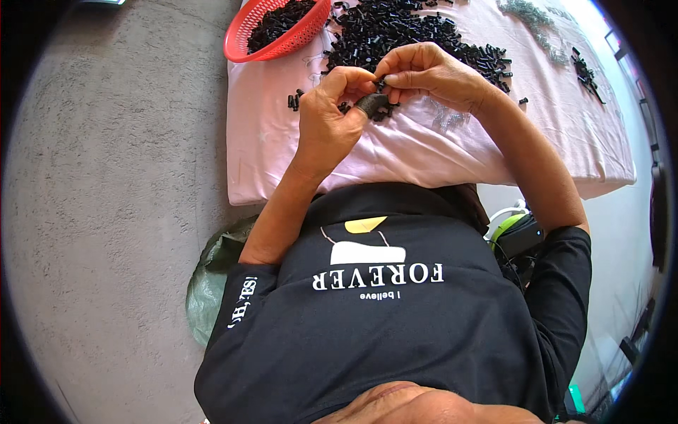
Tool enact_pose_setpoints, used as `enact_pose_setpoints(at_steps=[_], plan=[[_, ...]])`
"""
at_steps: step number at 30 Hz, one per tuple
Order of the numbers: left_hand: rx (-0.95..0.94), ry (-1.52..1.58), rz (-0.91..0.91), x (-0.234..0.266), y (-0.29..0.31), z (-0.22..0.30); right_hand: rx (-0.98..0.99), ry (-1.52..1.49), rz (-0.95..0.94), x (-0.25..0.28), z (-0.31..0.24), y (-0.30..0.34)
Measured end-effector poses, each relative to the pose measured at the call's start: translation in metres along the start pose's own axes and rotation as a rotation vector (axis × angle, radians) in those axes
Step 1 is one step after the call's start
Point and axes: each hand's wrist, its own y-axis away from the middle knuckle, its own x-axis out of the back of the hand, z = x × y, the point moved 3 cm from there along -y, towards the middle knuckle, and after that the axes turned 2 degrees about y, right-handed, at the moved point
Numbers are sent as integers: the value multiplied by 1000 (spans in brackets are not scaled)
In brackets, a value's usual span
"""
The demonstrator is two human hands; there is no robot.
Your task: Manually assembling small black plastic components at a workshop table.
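Observation:
My left hand (329, 120) and my right hand (441, 79) meet over the pink-covered table (296, 159). Their fingertips pinch together around a small black plastic piece (381, 84), mostly hidden by the fingers. A dark cover (370, 104) wraps my left thumb. Just beyond the hands spreads a large heap of small black tube-like pieces (395, 35). A few more black pieces (294, 99) lie left of my left hand, and others sit under the fingers. Below my right wrist is a small cluster of clear, thin pieces (448, 117).
A red perforated basket (311, 35) holding black pieces stands at the table's far left. More clear pieces (530, 21) lie at the far right, near a dark strip of parts (586, 76). A greenish plastic bag (206, 300) is on the floor at my left.

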Motion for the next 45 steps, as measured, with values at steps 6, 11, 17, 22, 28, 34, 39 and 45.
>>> enact_pose_setpoints(at_steps=[6,11,17,22,28,34,39,45], plan=[[-51,35,59,-1,-2,3,-16,-24,-5,2,2,0],[-8,-49,7,-1,3,4,-21,-20,9,0,0,1],[-61,-102,17,1,3,5,-7,-42,36,0,0,1],[-46,-119,-14,0,0,9,18,-23,-15,5,3,-1],[-43,-128,-63,2,-4,11,9,-50,-16,4,4,-1],[-101,-171,-192,5,-8,12,20,-16,-48,2,1,-1],[-84,-166,-244,4,-8,11,13,33,-60,-1,-2,1],[-81,-165,-202,1,-7,14,-32,4,-22,-6,-6,3]])
